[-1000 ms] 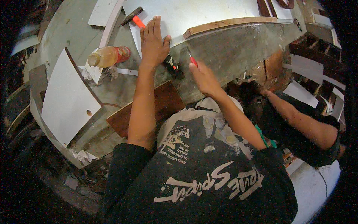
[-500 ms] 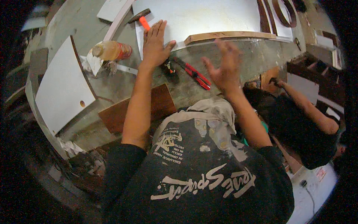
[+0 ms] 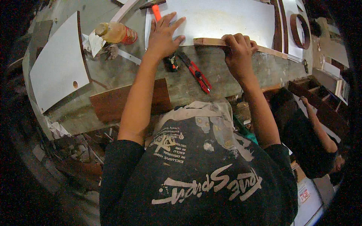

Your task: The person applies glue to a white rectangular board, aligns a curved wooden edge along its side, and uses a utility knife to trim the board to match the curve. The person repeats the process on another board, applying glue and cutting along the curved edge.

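Note:
A white board (image 3: 233,19) lies on the grey worktable. My left hand (image 3: 164,37) rests flat on its left near corner, fingers spread. Along the board's near edge runs a narrow wooden strip (image 3: 209,41), and the curled fingers of my right hand (image 3: 239,52) grip it near its middle. An orange-handled hammer (image 3: 157,13) lies just beyond my left fingertips. Below the left palm is a small black tool (image 3: 171,64), partly hidden by the hand. A red utility knife (image 3: 199,77) lies on the table between my forearms.
To the left stand a bottle of yellowish liquid (image 3: 117,34), a white panel with a hole (image 3: 58,64) and a brown board (image 3: 130,100). Dark strips and a rolled brown band (image 3: 299,32) lie at the far right. Another person (image 3: 309,139) is at work on the right.
My right hand has come down from the air and taken hold of the wooden strip. The left hand stays on the board, its fingers now spread wider. The view has shifted slightly.

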Demonstrator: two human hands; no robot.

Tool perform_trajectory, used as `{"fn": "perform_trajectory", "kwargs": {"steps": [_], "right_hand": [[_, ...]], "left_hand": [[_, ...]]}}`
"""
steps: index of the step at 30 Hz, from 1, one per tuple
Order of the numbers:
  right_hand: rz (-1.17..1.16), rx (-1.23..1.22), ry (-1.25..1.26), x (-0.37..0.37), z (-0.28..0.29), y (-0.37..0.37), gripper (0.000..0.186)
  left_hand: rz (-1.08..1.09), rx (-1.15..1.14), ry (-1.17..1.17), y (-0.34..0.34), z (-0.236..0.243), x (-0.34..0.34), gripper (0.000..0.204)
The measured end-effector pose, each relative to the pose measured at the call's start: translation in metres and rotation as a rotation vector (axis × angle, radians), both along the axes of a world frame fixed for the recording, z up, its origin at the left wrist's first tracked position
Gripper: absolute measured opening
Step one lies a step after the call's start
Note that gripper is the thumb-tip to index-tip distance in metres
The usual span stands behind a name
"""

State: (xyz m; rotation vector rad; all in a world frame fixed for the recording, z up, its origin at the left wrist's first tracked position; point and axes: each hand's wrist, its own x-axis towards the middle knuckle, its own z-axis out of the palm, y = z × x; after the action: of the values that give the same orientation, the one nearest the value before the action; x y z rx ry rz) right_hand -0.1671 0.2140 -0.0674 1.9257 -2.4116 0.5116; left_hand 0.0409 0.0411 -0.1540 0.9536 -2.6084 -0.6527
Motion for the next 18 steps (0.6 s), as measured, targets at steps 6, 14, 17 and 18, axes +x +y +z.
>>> {"fn": "perform_trajectory", "kwargs": {"steps": [6, 14, 17, 18], "right_hand": [[0.015, -0.006, -0.009, -0.006, -0.002, -0.002, 0.029], [0.012, 0.045, 0.009, 0.000, 0.007, 0.000, 0.035], [0.011, 0.021, -0.051, 0.002, 0.009, 0.001, 0.050], [0.004, 0.013, -0.098, 0.003, 0.008, 0.002, 0.055]], "left_hand": [[-0.007, -0.001, 0.022, 0.000, -0.004, 0.002, 0.067], [0.008, -0.020, -0.076, 0.003, 0.013, -0.004, 0.064], [0.010, -0.047, -0.180, 0.002, 0.018, -0.009, 0.060], [0.021, -0.048, -0.177, 0.001, 0.017, -0.009, 0.060]]}}
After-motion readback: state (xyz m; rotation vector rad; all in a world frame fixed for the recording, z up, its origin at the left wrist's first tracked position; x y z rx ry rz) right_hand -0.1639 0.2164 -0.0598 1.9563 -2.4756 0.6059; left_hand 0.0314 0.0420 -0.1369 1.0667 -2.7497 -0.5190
